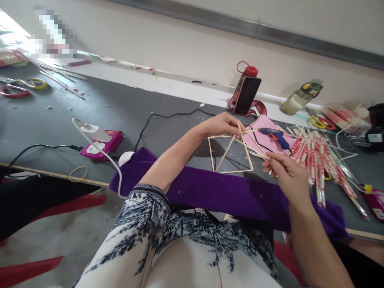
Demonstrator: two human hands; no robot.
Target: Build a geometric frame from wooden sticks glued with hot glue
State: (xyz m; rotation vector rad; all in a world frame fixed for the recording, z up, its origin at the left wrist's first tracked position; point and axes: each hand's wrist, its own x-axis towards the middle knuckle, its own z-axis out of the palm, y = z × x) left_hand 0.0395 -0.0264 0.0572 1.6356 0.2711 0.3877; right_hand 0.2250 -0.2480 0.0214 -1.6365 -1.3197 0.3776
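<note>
My left hand (225,123) pinches thin wooden sticks where they meet at the upper part of a stick frame (234,171). The frame has a squarish outline with slanting sticks across it, and its lower side is close to the purple cloth (207,186). To the right, my right hand (288,173) has its fingers closed on the near end of a wooden stick (258,154) that slants up toward my left hand. Just beyond lies a blue glue gun (277,139) on pink paper (264,121), its nozzle pointing toward my left fingers.
Paper-wrapped chopsticks (313,158) are heaped at the right. A phone (247,96) leans on a red-capped bottle (251,71); another bottle (301,98) stands nearby. A magenta power strip (103,146) with cables sits left. Scissors (15,90) lie far left.
</note>
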